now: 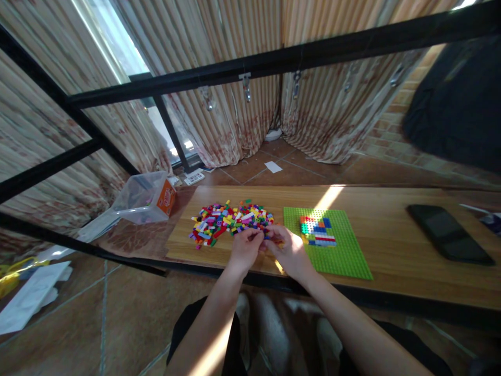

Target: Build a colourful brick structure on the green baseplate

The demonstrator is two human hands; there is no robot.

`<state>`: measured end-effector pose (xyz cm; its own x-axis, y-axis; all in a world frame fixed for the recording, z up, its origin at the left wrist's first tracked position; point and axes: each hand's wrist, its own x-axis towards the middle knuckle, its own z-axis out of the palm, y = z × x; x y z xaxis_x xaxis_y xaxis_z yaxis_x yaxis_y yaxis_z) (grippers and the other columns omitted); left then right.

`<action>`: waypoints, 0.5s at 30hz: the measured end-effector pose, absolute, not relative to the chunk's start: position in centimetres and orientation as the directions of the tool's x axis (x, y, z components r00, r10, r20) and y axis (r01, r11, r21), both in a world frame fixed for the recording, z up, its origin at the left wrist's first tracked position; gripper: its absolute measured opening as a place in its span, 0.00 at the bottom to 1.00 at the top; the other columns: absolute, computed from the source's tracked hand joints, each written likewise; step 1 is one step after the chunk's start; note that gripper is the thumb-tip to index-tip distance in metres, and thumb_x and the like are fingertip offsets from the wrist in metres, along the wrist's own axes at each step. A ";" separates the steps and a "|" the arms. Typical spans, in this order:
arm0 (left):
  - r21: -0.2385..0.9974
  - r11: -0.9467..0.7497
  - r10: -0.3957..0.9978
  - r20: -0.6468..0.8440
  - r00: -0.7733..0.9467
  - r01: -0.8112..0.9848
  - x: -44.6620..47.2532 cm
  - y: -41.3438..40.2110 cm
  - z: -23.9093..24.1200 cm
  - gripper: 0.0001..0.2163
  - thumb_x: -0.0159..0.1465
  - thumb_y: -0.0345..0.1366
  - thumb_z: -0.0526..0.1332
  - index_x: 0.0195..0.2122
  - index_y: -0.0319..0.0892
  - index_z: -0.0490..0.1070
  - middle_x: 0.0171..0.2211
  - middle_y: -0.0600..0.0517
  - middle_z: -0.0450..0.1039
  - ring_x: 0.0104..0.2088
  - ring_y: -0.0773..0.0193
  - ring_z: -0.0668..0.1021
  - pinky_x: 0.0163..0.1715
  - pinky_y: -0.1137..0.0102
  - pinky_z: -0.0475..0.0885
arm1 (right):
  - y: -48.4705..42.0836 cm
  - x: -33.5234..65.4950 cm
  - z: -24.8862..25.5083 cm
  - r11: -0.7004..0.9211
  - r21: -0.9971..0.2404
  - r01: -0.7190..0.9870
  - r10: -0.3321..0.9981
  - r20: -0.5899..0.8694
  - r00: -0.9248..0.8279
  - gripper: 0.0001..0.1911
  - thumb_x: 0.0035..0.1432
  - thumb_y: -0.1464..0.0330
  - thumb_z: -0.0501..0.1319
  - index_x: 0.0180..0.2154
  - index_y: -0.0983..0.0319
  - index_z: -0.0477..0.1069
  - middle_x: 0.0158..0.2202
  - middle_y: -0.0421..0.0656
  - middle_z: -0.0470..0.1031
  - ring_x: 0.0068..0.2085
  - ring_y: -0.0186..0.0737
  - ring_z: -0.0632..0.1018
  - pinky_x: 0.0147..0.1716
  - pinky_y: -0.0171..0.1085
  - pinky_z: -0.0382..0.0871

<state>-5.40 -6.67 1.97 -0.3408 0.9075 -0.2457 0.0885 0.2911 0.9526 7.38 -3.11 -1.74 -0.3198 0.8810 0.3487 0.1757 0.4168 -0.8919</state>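
Note:
My left hand [246,249] and my right hand [288,250] meet at the near edge of a heap of small coloured toy bricks [213,222]. Both are closed, fingertips pinched together around a small dark blue toy brick [267,236], mostly hidden by the fingers. Just right of my right hand lies a green studded baseplate [348,256]. On it is a flat patch of joined bricks [323,237] in red, blue, white, green and other colours.
The bricks and baseplate rest on a wooden table [391,224]. A black phone or tablet [450,233] lies at the right. A clear plastic box [143,196] with an orange label stands beyond the left end. A black metal frame [219,75] crosses ahead, before curtains.

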 end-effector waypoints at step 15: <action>0.915 0.313 0.868 -0.385 -0.314 -0.256 -4.7 -6.7 2.5 0.04 0.55 0.33 0.65 0.28 0.38 0.74 0.22 0.53 0.75 0.23 0.68 0.77 0.21 0.77 0.67 | -2.3 8.5 -0.9 0.266 -0.958 0.110 0.918 0.217 -0.332 0.05 0.53 0.65 0.64 0.30 0.60 0.77 0.28 0.42 0.79 0.30 0.39 0.77 0.32 0.37 0.71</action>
